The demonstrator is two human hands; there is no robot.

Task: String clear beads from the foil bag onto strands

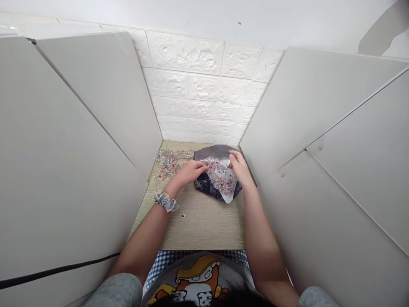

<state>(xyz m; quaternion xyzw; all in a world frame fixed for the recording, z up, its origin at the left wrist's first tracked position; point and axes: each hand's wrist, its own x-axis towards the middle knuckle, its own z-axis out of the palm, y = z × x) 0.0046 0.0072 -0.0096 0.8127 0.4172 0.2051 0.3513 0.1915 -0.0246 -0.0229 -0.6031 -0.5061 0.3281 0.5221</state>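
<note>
Many small, clear, pink and red beads [223,179] lie on a silvery lining inside an opened dark patterned pouch [204,186]. At the pouch's left side, my left hand [191,172] has its fingertips pressed together just over the beads. My right hand [240,169] is at the right side, its thumb and fingers bent together above the lining. What either hand pinches, if anything, is too small to tell. Strings of coloured beads [171,164] lie in a heap on the table, left of the pouch and behind my left hand.
A tiny metallic piece [183,215] lies on the wood-grain table [207,226] near my left forearm. Grey-white panels [134,85] close in both sides, and a white brick-pattern wall [204,89] stands behind. A black cable [60,269] runs along the lower left.
</note>
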